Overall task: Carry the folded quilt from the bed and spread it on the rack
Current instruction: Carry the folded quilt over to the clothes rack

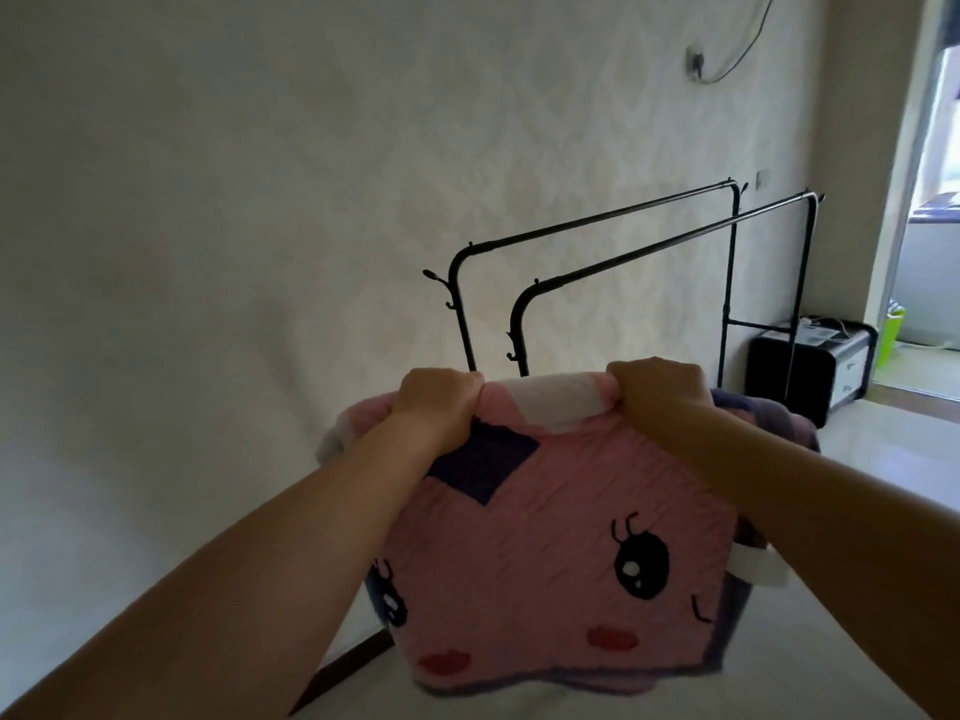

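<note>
The folded quilt (545, 553) is pink with purple patches, a white band and a cartoon face of black eyes and red cheeks. It hangs in front of me, lifted off the floor. My left hand (436, 402) grips its top edge at the left. My right hand (660, 397) grips the same edge at the right, on the white band. The black metal rack (597, 236) with two parallel top rails stands just behind the quilt, against the wall, and its lower part is hidden by the fabric.
A patterned pale wall (260, 200) runs behind the rack. A black and white cabinet (810, 366) stands at the rack's far end, by a doorway (930, 252) with a green bag. Pale floor tiles (909, 459) lie to the right.
</note>
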